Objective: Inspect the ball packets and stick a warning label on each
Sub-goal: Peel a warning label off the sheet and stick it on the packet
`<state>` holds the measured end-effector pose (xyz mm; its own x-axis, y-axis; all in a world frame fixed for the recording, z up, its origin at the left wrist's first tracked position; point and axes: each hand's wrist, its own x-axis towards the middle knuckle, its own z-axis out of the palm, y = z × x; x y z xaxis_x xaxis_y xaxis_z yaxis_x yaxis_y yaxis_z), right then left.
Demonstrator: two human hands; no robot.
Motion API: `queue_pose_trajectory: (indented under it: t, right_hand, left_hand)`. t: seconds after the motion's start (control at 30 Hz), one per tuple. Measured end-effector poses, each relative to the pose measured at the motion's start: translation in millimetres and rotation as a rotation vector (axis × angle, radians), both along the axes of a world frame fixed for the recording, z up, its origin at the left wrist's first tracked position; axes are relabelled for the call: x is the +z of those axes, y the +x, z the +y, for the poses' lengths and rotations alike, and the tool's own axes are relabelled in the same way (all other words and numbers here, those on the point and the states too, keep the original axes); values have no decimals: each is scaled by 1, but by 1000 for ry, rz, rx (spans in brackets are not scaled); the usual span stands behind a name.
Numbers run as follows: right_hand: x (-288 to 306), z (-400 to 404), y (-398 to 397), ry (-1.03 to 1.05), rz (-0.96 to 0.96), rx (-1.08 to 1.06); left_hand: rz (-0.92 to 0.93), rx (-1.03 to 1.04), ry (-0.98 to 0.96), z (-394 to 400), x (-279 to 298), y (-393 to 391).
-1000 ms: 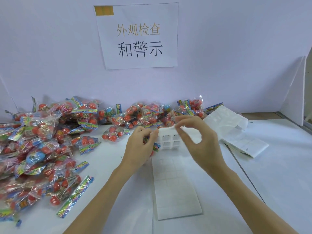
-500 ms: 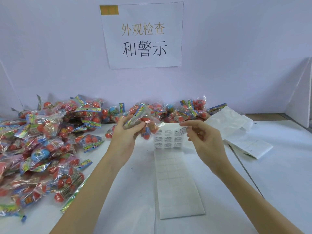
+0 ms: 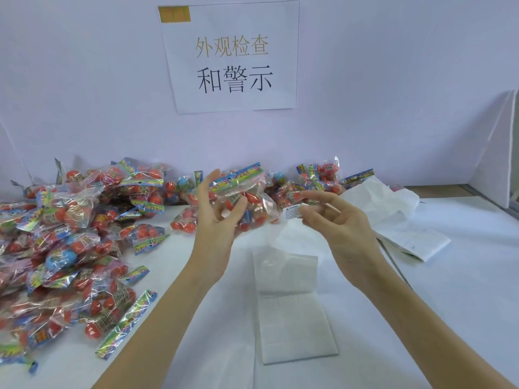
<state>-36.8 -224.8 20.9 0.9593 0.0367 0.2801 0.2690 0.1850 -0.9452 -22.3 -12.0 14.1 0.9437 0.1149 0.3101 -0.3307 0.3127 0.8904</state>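
My left hand (image 3: 217, 217) holds a clear ball packet (image 3: 247, 197) of red balls with a colourful header card, lifted above the table at centre. My right hand (image 3: 337, 220) is just to its right and pinches a small white warning label (image 3: 292, 212) at its fingertips, a short gap from the packet. The white label backing sheet (image 3: 292, 310) lies folded on the table below both hands.
A big heap of ball packets (image 3: 64, 242) covers the left of the white table, and more packets (image 3: 314, 183) line the back wall. Used backing sheets (image 3: 404, 220) lie at the right. A paper sign (image 3: 233, 57) hangs on the wall.
My right hand peeled one label off the sheet, and the sheet dropped back to the table. My left hand raised the packet and turned it toward the label.
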Motion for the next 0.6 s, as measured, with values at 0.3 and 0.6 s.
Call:
queue_pose_trajectory:
  t: [0.3,0.6]
  right_hand:
    - [-11,8,-2,-67,50,-49]
    - [-13,10,0,-72,61,-75]
  left_hand:
    - [23,-103,76,-19,-10,-7]
    - [-8,-147,55,-23,-13,-8]
